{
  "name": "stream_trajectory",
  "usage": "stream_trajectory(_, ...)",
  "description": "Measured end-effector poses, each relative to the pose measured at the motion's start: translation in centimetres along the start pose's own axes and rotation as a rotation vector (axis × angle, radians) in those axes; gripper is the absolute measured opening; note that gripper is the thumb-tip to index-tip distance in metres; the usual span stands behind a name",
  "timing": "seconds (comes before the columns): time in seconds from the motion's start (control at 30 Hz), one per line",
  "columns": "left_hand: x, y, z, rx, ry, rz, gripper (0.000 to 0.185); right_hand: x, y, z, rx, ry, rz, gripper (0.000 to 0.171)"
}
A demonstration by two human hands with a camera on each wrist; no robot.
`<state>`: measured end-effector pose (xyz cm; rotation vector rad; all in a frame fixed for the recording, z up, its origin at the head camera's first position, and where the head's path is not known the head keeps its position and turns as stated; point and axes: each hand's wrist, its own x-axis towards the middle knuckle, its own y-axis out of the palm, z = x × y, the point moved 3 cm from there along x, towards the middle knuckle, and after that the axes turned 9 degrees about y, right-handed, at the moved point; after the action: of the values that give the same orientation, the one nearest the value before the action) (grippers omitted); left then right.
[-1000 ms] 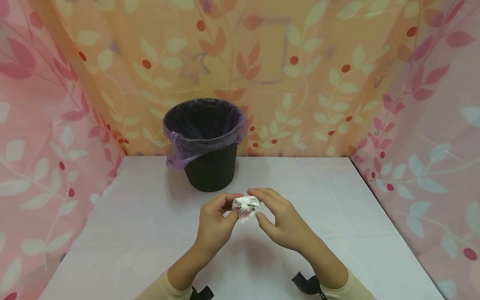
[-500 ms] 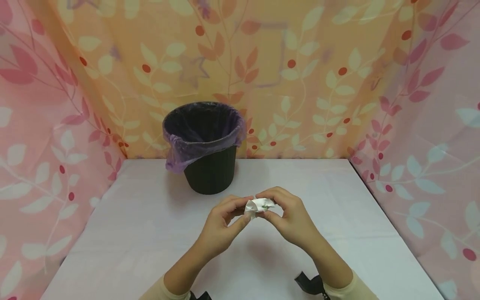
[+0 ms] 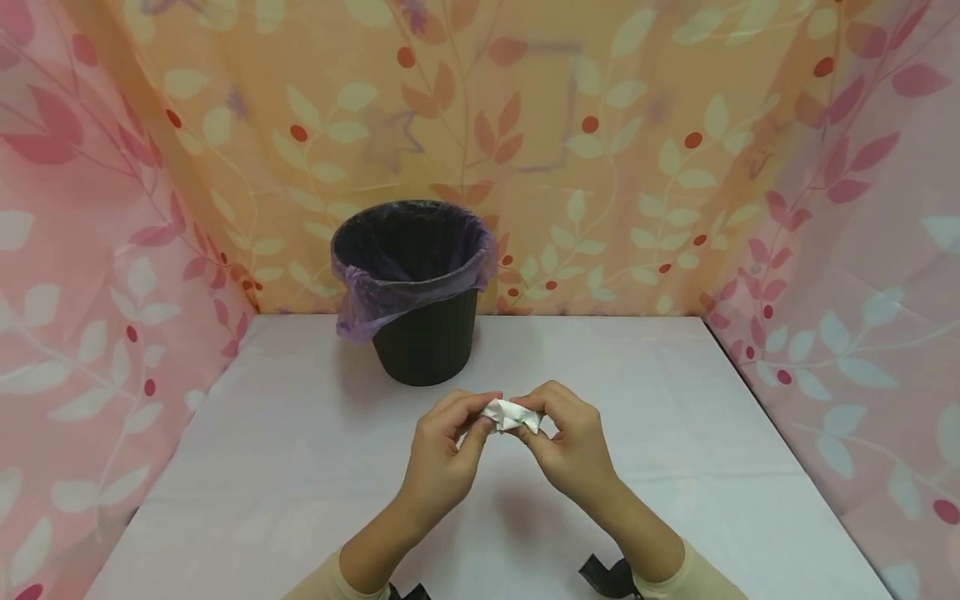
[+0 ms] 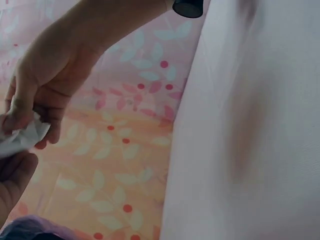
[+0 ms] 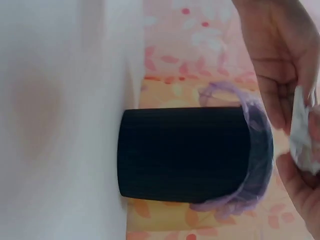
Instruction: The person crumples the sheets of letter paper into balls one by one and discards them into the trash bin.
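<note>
Crumpled white paper [image 3: 512, 414] pinched between left hand [image 3: 442, 446] and right hand [image 3: 572, 442] at lower centre of frame, long axis left-right, above surface [image 3: 262, 467]; black bin [image 3: 423, 292] just beyond, upper centre, slightly nearer left hand.

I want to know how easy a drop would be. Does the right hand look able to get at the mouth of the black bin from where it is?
Probably yes. The right hand pinches the crumpled paper together with the left hand, just in front of the black bin. Only bare table shows between them, and the bin's lined mouth is open.
</note>
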<state>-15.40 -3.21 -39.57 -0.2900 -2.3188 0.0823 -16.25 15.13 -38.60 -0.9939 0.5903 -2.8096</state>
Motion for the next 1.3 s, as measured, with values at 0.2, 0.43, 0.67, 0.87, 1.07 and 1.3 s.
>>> stream_trajectory(0.2, 0.9, -1.4, -0.5, -0.251, -0.037, 0.27, 0.039, 0.5, -1.6, -0.4, 0.378, 0.217, 0.237, 0.024)
stream_trajectory(0.43, 1.3, -1.5, -0.4, -0.272, -0.009, 0.307, 0.049, 0.5, -2.2, 0.4, 0.274, 0.226, 0.251, 0.036)
stream_trajectory(0.67, 1.0, -0.8, 0.6, -0.261, -0.033, 0.259, 0.054, 0.6, -2.1, 0.7, 0.194, 0.227, 0.158, 0.039)
stream_trajectory(0.87, 0.8, -0.5, 1.3, -0.331, -0.079, 0.271, 0.052, 0.5, -1.7, 0.6, 0.174, 0.207, 0.126, 0.035)
stream_trajectory(1.07, 0.7, -0.6, 1.1, -0.335, -0.091, 0.288, 0.047, 0.3, -1.0, 0.3, 0.165, 0.167, 0.112, 0.031)
stream_trajectory(1.3, 0.4, -0.1, 0.5, -0.207, -0.091, 0.222, 0.04, -0.2, -0.3, 0.2, 0.113, 0.15, 0.034, 0.03)
